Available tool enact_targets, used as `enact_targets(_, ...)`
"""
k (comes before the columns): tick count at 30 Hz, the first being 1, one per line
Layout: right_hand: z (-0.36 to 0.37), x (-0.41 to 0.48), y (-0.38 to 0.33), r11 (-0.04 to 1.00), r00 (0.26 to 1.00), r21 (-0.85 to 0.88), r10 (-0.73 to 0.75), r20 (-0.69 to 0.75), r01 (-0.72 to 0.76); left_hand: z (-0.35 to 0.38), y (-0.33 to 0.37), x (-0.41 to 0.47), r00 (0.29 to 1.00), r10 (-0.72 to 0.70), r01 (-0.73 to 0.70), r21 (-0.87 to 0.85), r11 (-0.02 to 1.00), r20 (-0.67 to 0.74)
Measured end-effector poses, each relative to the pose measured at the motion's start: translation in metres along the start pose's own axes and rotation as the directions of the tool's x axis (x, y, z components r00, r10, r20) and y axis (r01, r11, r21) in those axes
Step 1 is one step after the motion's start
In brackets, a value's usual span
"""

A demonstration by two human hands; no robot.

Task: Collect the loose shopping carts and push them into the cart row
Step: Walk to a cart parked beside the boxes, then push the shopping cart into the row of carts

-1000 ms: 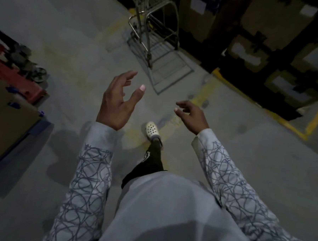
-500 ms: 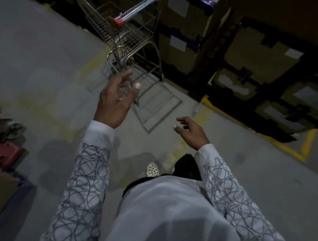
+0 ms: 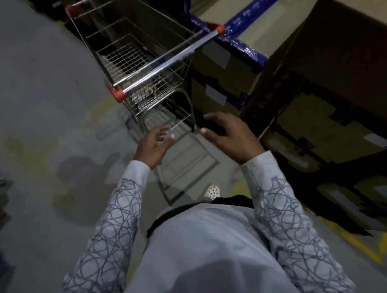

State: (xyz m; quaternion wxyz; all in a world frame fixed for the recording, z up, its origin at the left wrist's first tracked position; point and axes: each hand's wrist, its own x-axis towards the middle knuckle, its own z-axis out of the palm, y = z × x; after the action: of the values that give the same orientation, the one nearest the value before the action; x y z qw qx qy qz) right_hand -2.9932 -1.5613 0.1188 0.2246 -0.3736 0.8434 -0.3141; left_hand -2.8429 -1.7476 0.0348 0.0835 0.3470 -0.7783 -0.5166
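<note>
Head view: one loose shopping cart (image 3: 145,61) stands on the floor (image 3: 33,97), just beside stacked cardboard boxes (image 3: 325,90). The left hand (image 3: 153,147) and right hand (image 3: 230,140) hover below its handle (image 3: 170,60), fingers spread wide, holding and touching nothing. No cart row is in view. Judged status: early; the cart is not yet gripped, and all pushing remains. The wire basket holds a few small scraps at its near end; their kind cannot be told.
</note>
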Motion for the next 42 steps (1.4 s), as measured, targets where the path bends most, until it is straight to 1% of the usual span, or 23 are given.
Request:
enact_targets(2, -0.035, 0.037, -0.004, 0.998, 0.998, -0.032, -0.053, -0.041, 0.051, 0.003, 0.019, 0.027, 1.0, 0.012, -0.012, 0.021, 1.0, -0.027)
enact_targets(5, -0.06, 0.092, -0.007, 0.996, 0.995, -0.026, -0.083, -0.054, 0.081, -0.005, 0.045, 0.066, 0.987, 0.036, -0.022, 0.091, 0.996, -0.158)
enact_targets(9, -0.06, 0.163, -0.001, 0.99, 0.99, -0.028, -0.137, 0.043, 0.138, -0.028, 0.073, 0.122, 0.948, 0.157, -0.096, 0.223, 0.97, -0.276)
enact_targets(13, -0.044, 0.235, 0.009, 0.976, 0.975, -0.1, -0.183, 0.124, 0.196, -0.055, 0.084, 0.175, 0.904, 0.236, -0.135, 0.283, 0.949, -0.357)
enact_targets(14, -0.039, 0.254, 0.011, 0.97, 0.972, -0.122, -0.194, 0.132, 0.21, -0.06, 0.08, 0.187, 0.895, 0.24, -0.14, 0.275, 0.951, -0.376)
enact_targets(15, -0.034, 0.272, 0.013, 0.965, 0.971, -0.144, -0.199, 0.13, 0.217, -0.064, 0.078, 0.197, 0.901, 0.205, -0.114, 0.246, 0.963, -0.383)
enact_targets(16, -0.029, 0.288, 0.017, 0.959, 0.971, -0.176, -0.206, 0.119, 0.225, -0.065, 0.074, 0.205, 0.918, 0.133, -0.059, 0.202, 0.978, -0.374)
enact_targets(17, -0.024, 0.304, 0.023, 0.943, 0.968, -0.228, -0.224, 0.11, 0.244, -0.067, 0.072, 0.213, 0.937, 0.034, 0.024, 0.162, 0.987, -0.347)
enact_targets(18, -0.019, 0.318, 0.029, 0.917, 0.965, -0.302, -0.239, 0.112, 0.262, -0.066, 0.07, 0.222, 0.956, -0.075, 0.124, 0.156, 0.98, -0.285)
enact_targets(19, -0.012, 0.331, 0.037, 0.881, 0.959, -0.379, -0.259, 0.113, 0.282, -0.064, 0.067, 0.232, 0.961, -0.185, 0.231, 0.224, 0.947, -0.207)
enact_targets(20, -0.006, 0.344, 0.043, 0.843, 0.952, -0.444, -0.287, 0.105, 0.303, -0.062, 0.064, 0.24, 0.949, -0.281, 0.313, 0.344, 0.885, -0.142)
enact_targets(21, 0.0, 0.356, 0.046, 0.82, 0.946, -0.479, -0.316, 0.076, 0.313, -0.059, 0.064, 0.246, 0.928, -0.353, 0.366, 0.48, 0.798, -0.121)
enact_targets(22, 0.004, 0.365, 0.044, 0.804, 0.944, -0.511, -0.328, 0.046, 0.304, -0.054, 0.065, 0.251, 0.915, -0.378, 0.384, 0.59, 0.711, -0.14)
enact_targets(23, 0.006, 0.373, 0.042, 0.781, 0.943, -0.551, -0.332, 0.035, 0.295, -0.049, 0.067, 0.255, 0.914, -0.367, 0.384, 0.656, 0.65, -0.172)
enact_targets(24, 0.006, 0.379, 0.04, 0.758, 0.945, -0.585, -0.325, 0.044, 0.288, -0.044, 0.068, 0.259, 0.917, -0.342, 0.385, 0.687, 0.616, -0.207)
enact_targets(27, 0.008, 0.391, 0.039, 0.71, 0.943, -0.633, -0.319, 0.099, 0.307, -0.035, 0.073, 0.257, 0.892, -0.351, 0.444, 0.694, 0.567, -0.284)
enact_targets(30, 0.008, 0.402, 0.038, 0.694, 0.937, -0.633, -0.299, 0.181, 0.344, -0.037, 0.072, 0.264, 0.858, -0.375, 0.511, 0.659, 0.551, -0.351)
enact_targets(32, 0.008, 0.412, 0.039, 0.689, 0.936, -0.636, -0.296, 0.191, 0.348, -0.037, 0.07, 0.269, 0.837, -0.383, 0.547, 0.632, 0.549, -0.392)
enact_targets(34, 0.007, 0.421, 0.036, 0.659, 0.931, -0.663, -0.307, 0.195, 0.356, -0.036, 0.073, 0.273, 0.817, -0.395, 0.577, 0.605, 0.549, -0.421)
enact_targets(37, 0.003, 0.435, 0.031, 0.596, 0.917, -0.699, -0.3, 0.261, 0.394, -0.035, 0.081, 0.281, 0.795, -0.419, 0.607, 0.578, 0.545, -0.439)
enact_targets(40, -0.005, 0.441, 0.027, 0.576, 0.909, -0.704, -0.295, 0.294, 0.415, -0.032, 0.09, 0.284, 0.776, -0.432, 0.631, 0.574, 0.522, -0.46)
enact_targets(42, -0.007, 0.44, 0.026, 0.57, 0.904, -0.701, -0.26, 0.34, 0.428, -0.028, 0.095, 0.281, 0.766, -0.429, 0.642, 0.574, 0.508, -0.478)
